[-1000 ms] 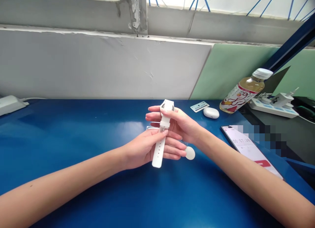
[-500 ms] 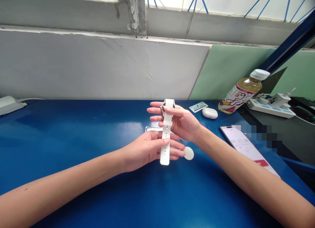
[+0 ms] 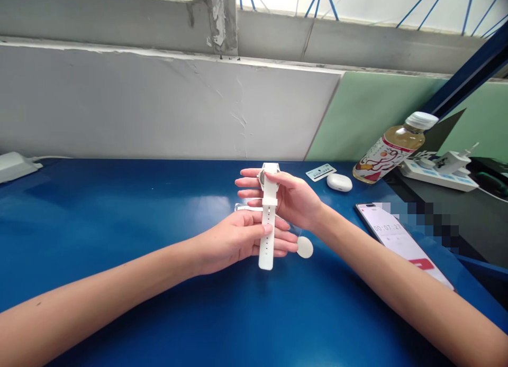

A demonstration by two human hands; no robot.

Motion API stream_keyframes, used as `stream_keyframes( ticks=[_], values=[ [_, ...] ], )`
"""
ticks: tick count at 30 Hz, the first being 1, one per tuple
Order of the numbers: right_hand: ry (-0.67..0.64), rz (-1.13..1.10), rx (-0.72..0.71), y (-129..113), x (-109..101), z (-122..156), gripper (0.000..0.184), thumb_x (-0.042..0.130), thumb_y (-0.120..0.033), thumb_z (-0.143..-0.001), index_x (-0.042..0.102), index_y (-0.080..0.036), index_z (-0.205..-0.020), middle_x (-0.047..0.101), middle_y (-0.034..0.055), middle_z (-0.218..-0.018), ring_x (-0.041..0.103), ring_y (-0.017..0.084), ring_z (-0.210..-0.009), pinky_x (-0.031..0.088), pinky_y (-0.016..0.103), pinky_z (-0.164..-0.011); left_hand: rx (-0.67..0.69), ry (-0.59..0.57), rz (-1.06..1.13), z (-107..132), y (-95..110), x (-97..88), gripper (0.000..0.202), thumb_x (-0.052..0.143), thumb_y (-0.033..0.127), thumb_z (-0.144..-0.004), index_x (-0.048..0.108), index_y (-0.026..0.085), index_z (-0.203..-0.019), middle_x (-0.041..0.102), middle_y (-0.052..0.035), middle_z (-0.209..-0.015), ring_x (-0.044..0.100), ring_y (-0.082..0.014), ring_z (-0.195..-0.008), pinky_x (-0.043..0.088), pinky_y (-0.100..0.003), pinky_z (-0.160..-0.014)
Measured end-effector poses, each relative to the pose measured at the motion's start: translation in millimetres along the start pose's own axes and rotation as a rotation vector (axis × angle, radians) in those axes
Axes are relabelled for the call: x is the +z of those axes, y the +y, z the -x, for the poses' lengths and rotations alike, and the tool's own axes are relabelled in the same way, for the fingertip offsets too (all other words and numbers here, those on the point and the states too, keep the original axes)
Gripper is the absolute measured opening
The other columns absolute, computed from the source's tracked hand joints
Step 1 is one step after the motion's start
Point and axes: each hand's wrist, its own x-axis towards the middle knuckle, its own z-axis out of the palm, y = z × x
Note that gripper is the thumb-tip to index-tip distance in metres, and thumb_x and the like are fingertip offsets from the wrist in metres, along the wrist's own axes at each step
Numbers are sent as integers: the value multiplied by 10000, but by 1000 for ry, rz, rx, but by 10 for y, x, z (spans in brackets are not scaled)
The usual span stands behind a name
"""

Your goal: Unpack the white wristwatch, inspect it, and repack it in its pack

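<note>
A white wristwatch (image 3: pixel 267 245) is held up between my two hands, its strap running lengthwise toward me with a row of small holes. My left hand (image 3: pixel 238 240) pinches the lower strap, thumb on top and fingers stretched out beneath. Higher up, my right hand (image 3: pixel 296 198) grips the watch near its case, the thumb pressed over the band and the other fingers behind it. The band covers most of the watch face. Just behind my left hand lies a clear plastic bag (image 3: pixel 243 207), mostly hidden. A round white disc (image 3: pixel 305 247) rests beside my left fingertips.
On the blue table (image 3: pixel 159 314), a phone (image 3: pixel 391 235) running a timer lies under my right forearm. Farther back are a white earbud case (image 3: pixel 339 182), a printed card (image 3: pixel 321 172), a drink bottle (image 3: pixel 387 150) and a power strip (image 3: pixel 438 175). A white adapter (image 3: pixel 18 167) sits far left.
Both hands keep their hold on the watch. The watch has dipped very slightly toward me, and the phone's timer has advanced by a second.
</note>
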Motion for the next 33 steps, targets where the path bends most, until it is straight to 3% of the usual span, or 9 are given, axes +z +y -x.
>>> stream_keyframes(
  ticks=[6, 10, 14, 20, 26, 29, 33],
  values=[
    [-13, -27, 10, 5, 18, -4, 398, 369, -329, -1002, 695, -130, -1113, 741, 103, -1102, 696, 195, -931, 553, 324, -837, 15, 2, -3, 5, -10, -3, 205, 663, 224, -922, 666, 74, -1062, 736, -221, -1084, 727, -284, -1017, 531, -407, -967],
    [15, -115, 7, -5, 32, -9, 494, 307, -402, -1005, 697, -112, -1092, 718, 75, -908, 647, 172, -779, 541, 318, -782, 21, 2, 2, -8, -8, -9, 170, 621, 185, -938, 666, 65, -1050, 740, -217, -1073, 736, -264, -990, 538, -382, -951],
    [47, -202, -17, -15, 31, -17, 520, 270, -343, -966, 685, -65, -1106, 622, 44, -753, 563, 154, -665, 521, 299, -693, 37, 14, 12, -17, -10, -10, 184, 600, 187, -936, 675, 54, -1039, 752, -209, -1026, 744, -262, -947, 543, -384, -924],
    [165, -246, -20, -41, -1, -36, 469, 328, -373, -995, 672, -68, -1088, 596, 17, -714, 554, 133, -615, 515, 264, -625, 140, -109, 141, 47, 25, 41, 553, 580, 502, -910, 639, 33, -1197, 674, -228, -1233, 636, -349, -1173, 464, -434, -1017],
    [337, -204, -160, -36, -74, -79, 326, 633, -481, -872, 682, -167, -944, 620, -24, -717, 580, 97, -597, 496, 214, -554, 298, -130, 219, 38, 37, -29, 748, 621, 659, -812, 615, 54, -1251, 609, -234, -1333, 513, -400, -1307, 377, -490, -1097],
    [408, -97, -254, -1, -94, -98, 364, 782, -504, -733, 688, -188, -887, 585, -61, -681, 516, 59, -521, 469, 196, -520, 342, -86, 168, 7, 20, -65, 608, 651, 584, -838, 674, 78, -1175, 629, -203, -1317, 518, -393, -1303, 381, -482, -1101],
    [469, 2, -341, 36, -116, -114, 385, 841, -499, -655, 693, -196, -842, 595, -61, -690, 528, 58, -550, 474, 192, -547, 377, -2, 73, -9, 4, -62, 371, 711, 304, -855, 693, 98, -1162, 660, -174, -1269, 562, -348, -1265, 412, -433, -1082]
  ],
)
